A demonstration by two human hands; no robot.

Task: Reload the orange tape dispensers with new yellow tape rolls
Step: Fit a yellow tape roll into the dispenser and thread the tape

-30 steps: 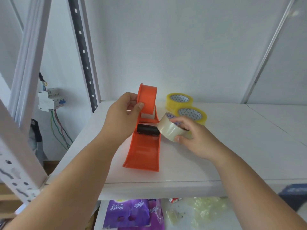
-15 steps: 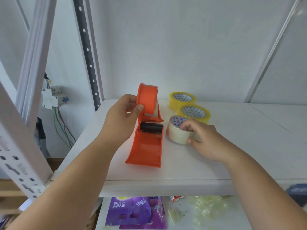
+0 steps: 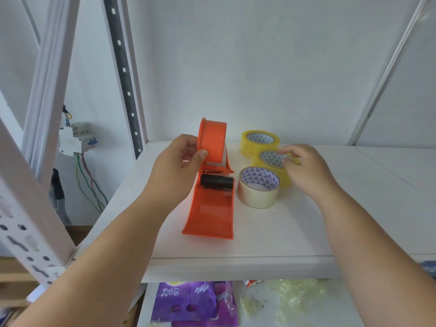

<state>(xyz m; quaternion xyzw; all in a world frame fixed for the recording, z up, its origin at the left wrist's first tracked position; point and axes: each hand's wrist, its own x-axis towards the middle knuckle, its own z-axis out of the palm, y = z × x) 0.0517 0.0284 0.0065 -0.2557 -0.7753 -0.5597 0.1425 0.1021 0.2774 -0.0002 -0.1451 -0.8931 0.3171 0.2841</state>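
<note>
An orange tape dispenser (image 3: pixel 210 208) lies on the white shelf (image 3: pixel 271 232), its round hub raised at the far end and a black roller across its middle. My left hand (image 3: pixel 175 166) grips the hub from the left. A pale, nearly used-up tape roll (image 3: pixel 258 188) lies flat just right of the dispenser. Behind it lie two yellow tape rolls: the near one (image 3: pixel 269 166) and the far one (image 3: pixel 259 141). My right hand (image 3: pixel 304 167) rests its fingertips on the near yellow roll's right rim, fingers curled but not lifting it.
Perforated white rack uprights (image 3: pixel 35 185) stand at left, with a breaker box and coloured wires (image 3: pixel 76 140) beyond them. On the lower shelf lie a purple packet (image 3: pixel 188 303) and crumpled clear plastic (image 3: pixel 295 298). The shelf runs on to the right.
My right hand set the pale roll down beside the dispenser, let it go, and moved back to the near yellow roll. My left hand stayed on the hub.
</note>
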